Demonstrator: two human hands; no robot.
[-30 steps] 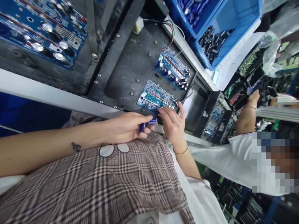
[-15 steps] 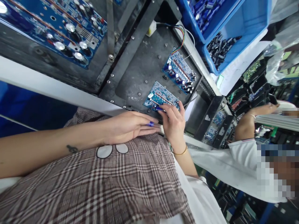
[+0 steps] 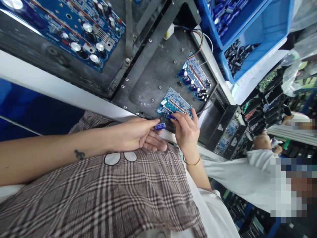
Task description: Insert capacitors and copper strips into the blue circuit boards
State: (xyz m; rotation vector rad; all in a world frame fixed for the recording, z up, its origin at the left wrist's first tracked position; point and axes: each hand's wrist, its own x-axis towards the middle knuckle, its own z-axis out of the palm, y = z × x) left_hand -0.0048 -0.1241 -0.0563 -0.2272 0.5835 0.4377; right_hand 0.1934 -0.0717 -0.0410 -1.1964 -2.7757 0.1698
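Observation:
Between the thumb and a finger of my left hand (image 3: 143, 134) is a blue capacitor (image 3: 159, 126), its side turned up. The other fingers of that hand curl loosely below it. My right hand (image 3: 187, 129) reaches over the lower edge of a blue circuit board (image 3: 174, 100) lying in the dark fixture. Its fingertips pinch a second blue capacitor (image 3: 170, 116) at the board's edge; whether its leads sit in the board is hidden. A second circuit board (image 3: 195, 77), fitted with several capacitors, lies farther back.
Blue bins at upper right hold blue capacitors (image 3: 219, 13) and black capacitors (image 3: 236, 58). A large populated board (image 3: 81, 29) lies at upper left. Coloured wires (image 3: 200, 43) run to the rear board. A co-worker's arm (image 3: 262, 142) is at right.
My left thumb and finger have brought the blue capacitor up into clear view, and the other fingers have curled. My right hand stays at the board. The co-worker's arm has shifted.

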